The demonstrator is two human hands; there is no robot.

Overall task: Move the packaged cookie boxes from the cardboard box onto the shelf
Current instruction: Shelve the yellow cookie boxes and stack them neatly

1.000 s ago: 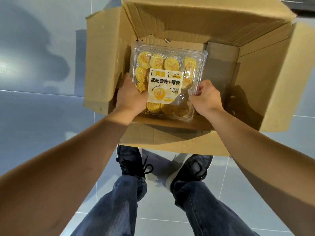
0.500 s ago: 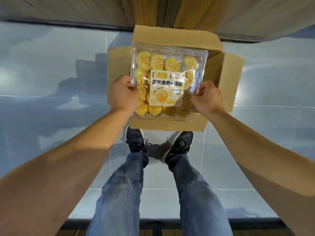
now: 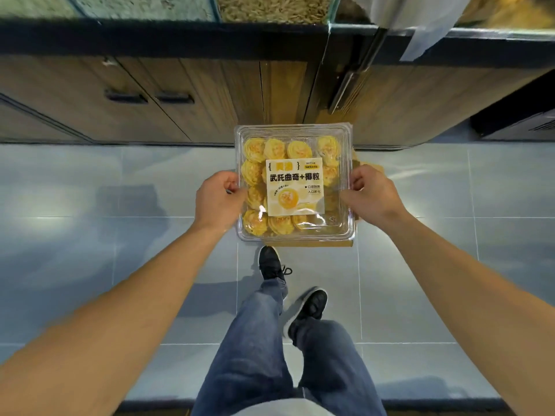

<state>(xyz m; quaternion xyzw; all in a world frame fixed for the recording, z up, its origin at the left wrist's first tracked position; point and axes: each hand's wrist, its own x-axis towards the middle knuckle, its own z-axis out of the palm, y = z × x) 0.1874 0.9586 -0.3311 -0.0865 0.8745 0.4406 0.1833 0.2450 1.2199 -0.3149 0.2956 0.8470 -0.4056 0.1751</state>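
Observation:
A clear plastic cookie box (image 3: pixel 294 184) with yellow cookies and a cream label is held level high above the floor. My left hand (image 3: pixel 217 202) grips its left edge and my right hand (image 3: pixel 371 193) grips its right edge. The cardboard box (image 3: pixel 368 168) on the floor is almost wholly hidden beneath the cookie box; only slivers show at the right and bottom edges. At the top of the view runs a dark-edged shelf (image 3: pixel 180 34) with glass-fronted bins.
Wooden cabinet doors (image 3: pixel 135 97) with dark handles stand under the shelf. A white plastic sheet (image 3: pixel 420 28) hangs at the upper right. My legs and black shoes (image 3: pixel 270 262) stand on grey floor tiles.
Both hands have lifted the cookie box up out of the cardboard box, and the view has risen so that the cabinet and shelf edge now show.

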